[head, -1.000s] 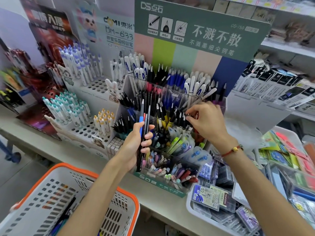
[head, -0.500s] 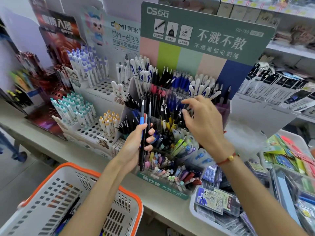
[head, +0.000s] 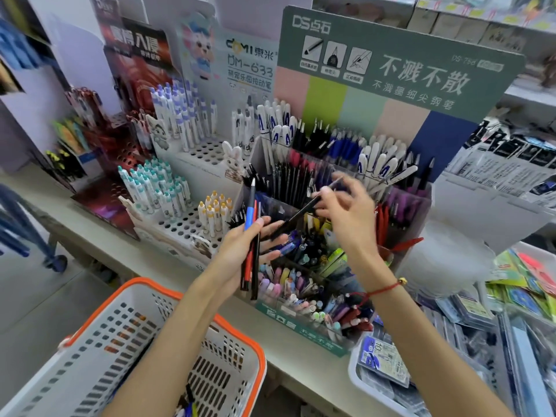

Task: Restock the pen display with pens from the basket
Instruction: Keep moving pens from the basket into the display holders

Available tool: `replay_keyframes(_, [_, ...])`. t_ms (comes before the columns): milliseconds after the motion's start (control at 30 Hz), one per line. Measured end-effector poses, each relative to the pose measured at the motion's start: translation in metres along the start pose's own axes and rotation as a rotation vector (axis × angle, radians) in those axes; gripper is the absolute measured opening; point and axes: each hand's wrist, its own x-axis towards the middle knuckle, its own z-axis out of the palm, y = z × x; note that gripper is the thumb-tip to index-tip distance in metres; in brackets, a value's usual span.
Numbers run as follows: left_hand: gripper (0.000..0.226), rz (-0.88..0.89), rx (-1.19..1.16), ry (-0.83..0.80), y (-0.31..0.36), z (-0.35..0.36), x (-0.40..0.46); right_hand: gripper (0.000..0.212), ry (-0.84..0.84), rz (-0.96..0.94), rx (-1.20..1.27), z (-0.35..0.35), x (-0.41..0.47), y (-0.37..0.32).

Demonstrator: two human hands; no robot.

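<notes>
Left hand [head: 240,248] grips pen bundle [head: 251,242] upright; right hand [head: 346,215], blurred, pinches one black pen [head: 304,210] above display [head: 301,320]. Basket [head: 144,341] cut off at bottom edge.

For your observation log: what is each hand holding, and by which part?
Left hand grips a bundle of pens mid-barrel. Right hand pinches one black pen near its upper end.
</notes>
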Motion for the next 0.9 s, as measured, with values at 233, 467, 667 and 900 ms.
replay_keyframes(233, [0.020, -0.003, -0.032, 0.049, 0.003, -0.017, -0.002, 0.042, 0.271, -0.549, -0.342, 0.009, 0.026, -0.007])
replay_keyframes(467, [0.018, 0.007, -0.019, 0.047, 0.003, -0.021, -0.004, 0.021, 0.132, -0.712, -0.710, 0.029, 0.046, 0.025])
replay_keyframes(667, [0.021, 0.015, 0.035, 0.014, 0.003, -0.026, -0.007, 0.019, 0.110, -0.779, -1.016, 0.029, 0.051, 0.030])
replay_keyframes(900, [0.023, -0.053, -0.083, -0.122, 0.002, -0.022, -0.002, 0.028, -0.198, -0.334, -0.604, 0.037, 0.011, 0.000])
